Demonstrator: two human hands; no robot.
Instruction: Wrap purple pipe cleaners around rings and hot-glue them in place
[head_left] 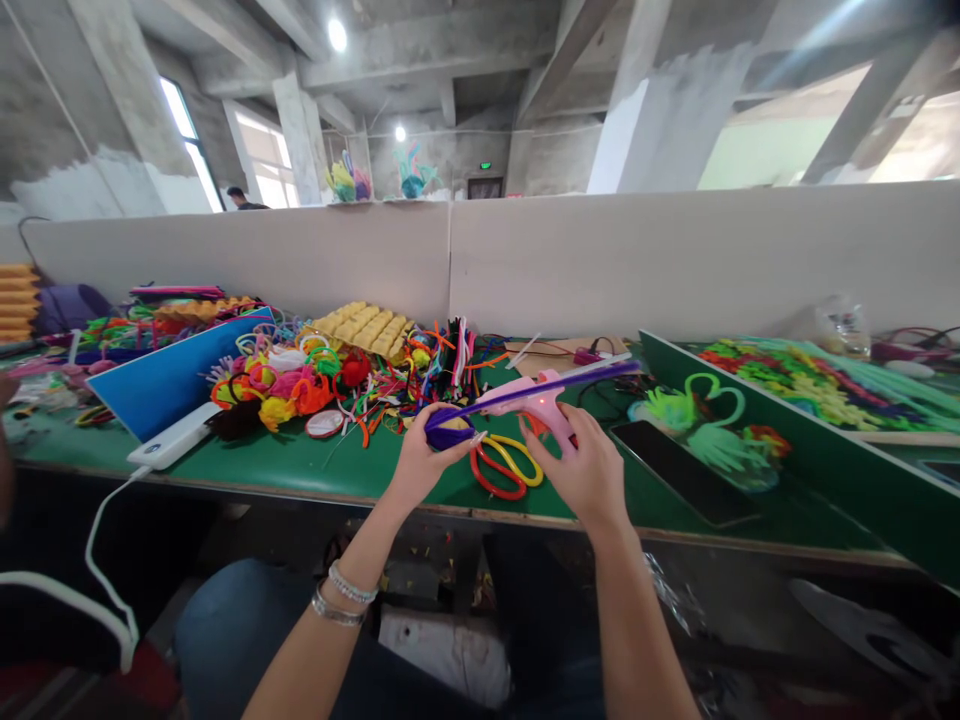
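over a green table — holding a pink glue gun along a long purple strip
clasping the glue gun in the right hand, above scissors lying between both hands; clamping the purple bundle at the strip's end in the curled left hand — presumably to steady it.

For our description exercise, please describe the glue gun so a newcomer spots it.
Find the green table, then the right hand above it. That hand grips the glue gun: pale pink and pistol-shaped, unlike the red-and-yellow looped scissors handles nearby.
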